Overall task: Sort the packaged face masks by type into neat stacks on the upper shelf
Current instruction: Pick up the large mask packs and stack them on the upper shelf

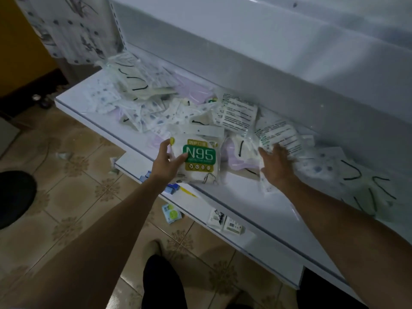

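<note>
A white shelf holds a loose heap of packaged face masks: patterned ones, lilac ones, cream ones with black ear loops. My left hand grips the left edge of a white pack with a green N95 label, thumb on its front. My right hand reaches into the packs to the right, its fingers on a clear pack with printed text. Whether the fingers curl round that pack is hidden. More cream masks with black loops lie at the far right.
A lower white shelf sticks out below with small boxes, a blue item and a yellow pen. A small packet lies on the tiled floor. A patterned cloth hangs at the upper left. A white back panel rises behind.
</note>
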Available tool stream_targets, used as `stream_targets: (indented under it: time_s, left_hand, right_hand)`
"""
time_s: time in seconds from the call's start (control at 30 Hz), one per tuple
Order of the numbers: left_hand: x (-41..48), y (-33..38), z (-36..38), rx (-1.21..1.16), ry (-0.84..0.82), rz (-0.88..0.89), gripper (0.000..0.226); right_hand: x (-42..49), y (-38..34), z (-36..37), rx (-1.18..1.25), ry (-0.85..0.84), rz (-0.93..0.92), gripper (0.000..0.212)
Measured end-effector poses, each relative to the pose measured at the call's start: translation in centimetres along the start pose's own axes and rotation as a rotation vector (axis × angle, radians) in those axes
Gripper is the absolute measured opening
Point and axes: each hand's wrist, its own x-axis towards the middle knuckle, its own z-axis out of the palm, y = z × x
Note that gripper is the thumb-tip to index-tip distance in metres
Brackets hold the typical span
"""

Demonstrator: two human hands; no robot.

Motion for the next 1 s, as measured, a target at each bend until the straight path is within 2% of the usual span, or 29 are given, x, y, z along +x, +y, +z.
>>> stream_targets:
  time_s: [0.1,0.27,0.33,0.4,0.47,0.53,0.57,0.67,0.77,0.87,0.93,1.0]
  left_hand:
    - [0.7,-0.5,-0.7,-0.025,-0.034,-0.044,0.045]
    - [0.9,1.0,-0.4,-0.120,-0.063,-0.054,0.042]
    - [0.9,1.6,-0.3,-0.116,-0.066,-0.051,0.046]
    - [0.8,2.2,-0.3,-0.086,-0.071,0.003,0.055]
    - [0.5,2.7,-0.2,-0.017,-0.068,0.062,0.062]
    - [0.1,3.0,-0.1,0.021,-0.048,0.072,0.068]
    - [0.0,3.0,-0.1,0.016,-0.041,0.063,0.070]
    - [-0.6,3.1,-0.5,-0.021,-0.011,0.041,0.069]
    - [-0.8,3.0,-1.4,-0.065,0.040,0.046,0.066]
    - [-0.7,2.6,-3.2,-0.161,0.077,0.006,0.064]
    - [-0.3,2.5,-5.2,-0.223,0.104,-0.032,0.061]
    - [0.4,2.8,-8.0,-0.300,0.132,-0.054,0.059]
  right_hand:
    - [0.4,0.4,-1.2,0.092,0.080,0.023,0.047]
    - [0.0,2.7,-3.9,0.125,0.224,0.010,0.045]
    - [-0.2,3.6,-5.1,0.132,0.271,0.058,0.042]
    - [-0.4,4.2,-6.9,0.236,0.376,0.198,0.041]
    - [-0.8,4.2,-8.6,0.335,0.392,0.333,0.038]
    - [-1.8,3.1,-10.0,0.453,0.302,0.349,0.036]
    - [-2.4,2.1,-10.7,0.530,0.309,0.351,0.039]
    - [-2.3,-1.5,-11.9,0.909,0.466,0.406,0.042]
    - [-1.6,-5.8,-12.3,1.221,0.372,0.374,0.028]
    - [-1.5,-10.2,-13.0,1.532,0.160,0.361,0.026]
    - [-1.5,-13.1,-13.6,1.597,-0.003,0.315,0.030]
    - [-1.0,-16.0,-14.5,1.621,-0.076,0.274,0.032]
